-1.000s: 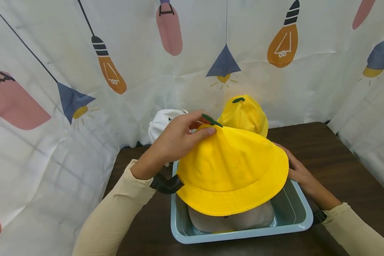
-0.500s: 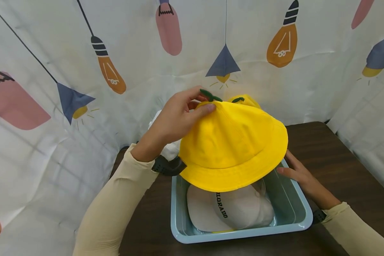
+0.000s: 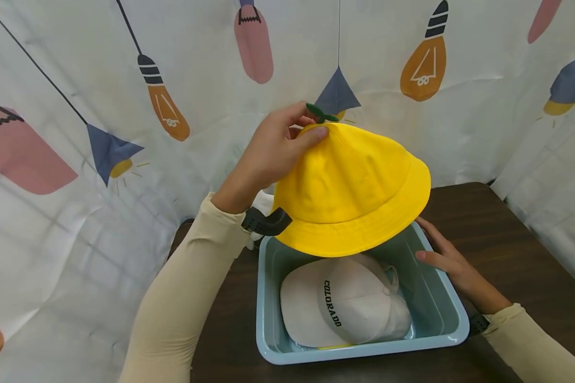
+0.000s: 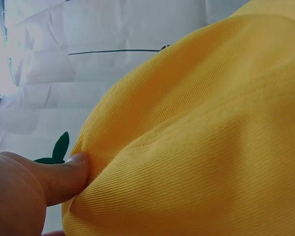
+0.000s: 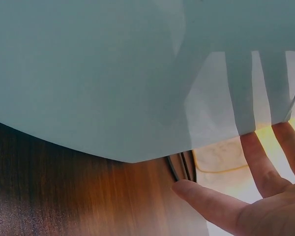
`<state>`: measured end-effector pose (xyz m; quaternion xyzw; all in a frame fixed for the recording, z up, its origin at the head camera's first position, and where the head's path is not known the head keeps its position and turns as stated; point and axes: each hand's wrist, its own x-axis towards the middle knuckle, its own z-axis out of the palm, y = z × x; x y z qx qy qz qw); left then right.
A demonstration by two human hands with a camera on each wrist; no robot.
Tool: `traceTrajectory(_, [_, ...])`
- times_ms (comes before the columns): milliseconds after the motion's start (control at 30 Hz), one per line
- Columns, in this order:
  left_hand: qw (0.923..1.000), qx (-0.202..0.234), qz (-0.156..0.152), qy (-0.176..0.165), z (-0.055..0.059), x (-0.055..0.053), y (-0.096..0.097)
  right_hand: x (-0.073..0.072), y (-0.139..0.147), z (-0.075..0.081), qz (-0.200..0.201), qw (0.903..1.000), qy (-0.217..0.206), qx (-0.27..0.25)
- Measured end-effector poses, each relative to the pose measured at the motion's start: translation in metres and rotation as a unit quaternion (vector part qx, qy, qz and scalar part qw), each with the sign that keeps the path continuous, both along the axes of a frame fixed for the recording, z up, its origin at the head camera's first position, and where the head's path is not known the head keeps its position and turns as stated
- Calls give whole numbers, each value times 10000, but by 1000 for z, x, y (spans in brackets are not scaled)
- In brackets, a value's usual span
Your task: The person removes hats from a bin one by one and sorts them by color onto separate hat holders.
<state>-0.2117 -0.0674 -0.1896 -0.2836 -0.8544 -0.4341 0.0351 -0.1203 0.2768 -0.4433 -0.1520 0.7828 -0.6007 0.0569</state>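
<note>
My left hand (image 3: pixel 278 146) pinches the crown of a yellow bucket hat (image 3: pixel 350 191) beside its green sprout and holds it up above a light blue plastic basin (image 3: pixel 364 352). In the left wrist view, the thumb (image 4: pixel 69 179) presses into the fabric of the hat. A white baseball cap (image 3: pixel 359 303) marked COLORADO lies in the basin, with a thin yellow edge showing beneath it. At the basin's right side, my right hand (image 3: pixel 452 260) holds the rim, thumb over the edge and fingers against the outer wall. Its fingers (image 5: pixel 263 167) touch that wall in the right wrist view.
The basin stands on a dark brown wooden table (image 3: pixel 517 250). Part of a white cap (image 3: pixel 263 205) shows behind the raised hat. A white curtain (image 3: pixel 211 80) printed with lamps and bulbs hangs around the table's back and sides.
The left hand has lifted the yellow bucket hat up from over the basin, uncovering the white cap. The raised hat now hides the second yellow hat behind. The right hand stays by the rim.
</note>
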Motion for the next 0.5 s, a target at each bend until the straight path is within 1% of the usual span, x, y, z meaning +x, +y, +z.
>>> traceTrajectory(100, [9999,130,8,33,4,-2,2,0,0,-1,52,10000,32,-42])
traceTrajectory(200, [9998,173,44,54,9,-4,5,-1,0,-1,83,9999,98,-72])
traceTrajectory(367, [9997,131,153,154,14,-7,12,-3,1,0,94,9997,180,-128])
traceTrajectory(500, [9994,67,276,220,15,-10,17,-4,1,-2,89,9996,204,-154])
